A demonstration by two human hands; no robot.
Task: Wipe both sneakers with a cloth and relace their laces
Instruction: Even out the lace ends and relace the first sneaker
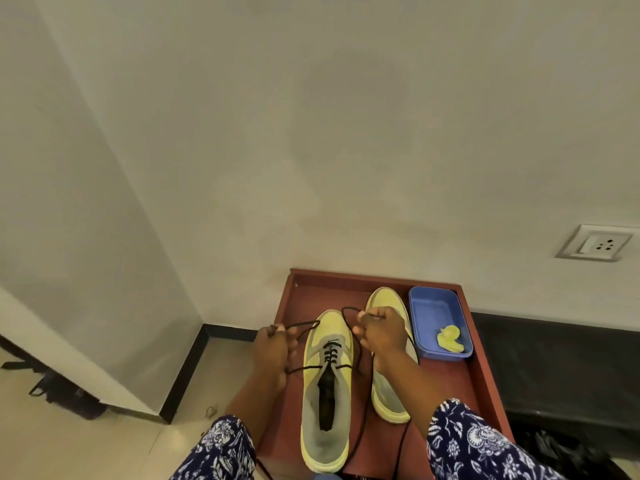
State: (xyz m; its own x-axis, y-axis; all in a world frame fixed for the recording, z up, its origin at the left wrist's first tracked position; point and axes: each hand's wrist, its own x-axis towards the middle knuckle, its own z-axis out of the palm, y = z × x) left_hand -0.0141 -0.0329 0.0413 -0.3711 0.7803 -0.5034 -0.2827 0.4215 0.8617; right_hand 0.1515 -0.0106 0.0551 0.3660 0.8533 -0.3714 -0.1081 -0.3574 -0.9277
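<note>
- Two yellow & grey sneakers sit on a red-brown table by the wall, toes pointing at the wall.
- Near sneaker (325, 386) is in the middle of the table (464, 379). It has a black lace (331, 351) criss-crossed thru the front holes.
- Left hand (272, 353) is on the left of that shoe, fingers curled round one end of the lace & holding it out to the side.
- Right hand (382, 329) pinches the other end of the lace, which makes a small loop up by the toe.
- 2nd sneaker (388, 386) is just beside the 1st, on its right, partly hid by the right hand & arm. Can't tell if it has a lace.
- Blue tub (434, 311) sits right of the shoes at the table's back corner, w/ a crumpled yellow cloth (449, 337) inside.
- Wall socket (595, 243) is up on the right.
</note>
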